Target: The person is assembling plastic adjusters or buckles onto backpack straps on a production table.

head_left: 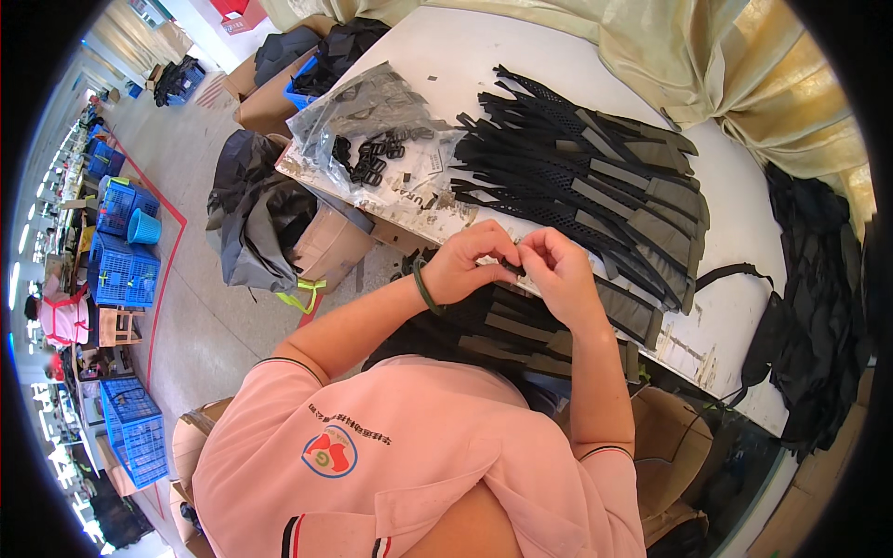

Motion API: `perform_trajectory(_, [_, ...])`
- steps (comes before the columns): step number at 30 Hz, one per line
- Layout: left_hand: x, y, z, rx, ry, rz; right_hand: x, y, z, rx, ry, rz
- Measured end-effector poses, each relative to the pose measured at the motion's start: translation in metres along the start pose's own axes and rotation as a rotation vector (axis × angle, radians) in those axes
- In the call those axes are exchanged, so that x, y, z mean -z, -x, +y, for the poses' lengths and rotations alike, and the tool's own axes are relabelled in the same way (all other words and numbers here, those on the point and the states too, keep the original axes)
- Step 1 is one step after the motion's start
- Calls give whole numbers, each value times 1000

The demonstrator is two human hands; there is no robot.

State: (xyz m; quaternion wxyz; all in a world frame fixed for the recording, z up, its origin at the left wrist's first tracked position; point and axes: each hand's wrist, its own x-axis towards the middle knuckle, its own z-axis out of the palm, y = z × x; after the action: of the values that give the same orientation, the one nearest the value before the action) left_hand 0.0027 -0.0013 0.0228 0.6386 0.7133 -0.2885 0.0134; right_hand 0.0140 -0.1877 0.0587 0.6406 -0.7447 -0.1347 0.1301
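Note:
My left hand (473,264), with a dark green band at its wrist, is closed in a pinch at the table's near edge. Facing it, my right hand (562,279) also pinches, its fingertips almost touching the left ones. A small dark piece shows between them; its kind is mostly hidden by the fingers. Just beyond lies a fanned pile of black mesh and grey straps (595,177). Several black plastic buckles (374,160) spill from a clear plastic bag (358,112) to the left. More black strap pieces (521,330) lie across my lap, below the hands.
The white table (493,42) has worn, chipped edges. Cream curtains (688,56) hang along its far side, and black fabric (814,307) is heaped at the right. A box with a black plastic bag (256,214) stands left of the table. Blue crates (130,432) line the floor farther left.

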Motion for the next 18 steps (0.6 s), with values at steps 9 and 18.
perform_trajectory(9, [4,51,32,728,1165,179,57,-20,24,-15,214,-21])
perform_trajectory(18, [64,132,-23,799,-403,197,119,-57,90,267,1303,421])
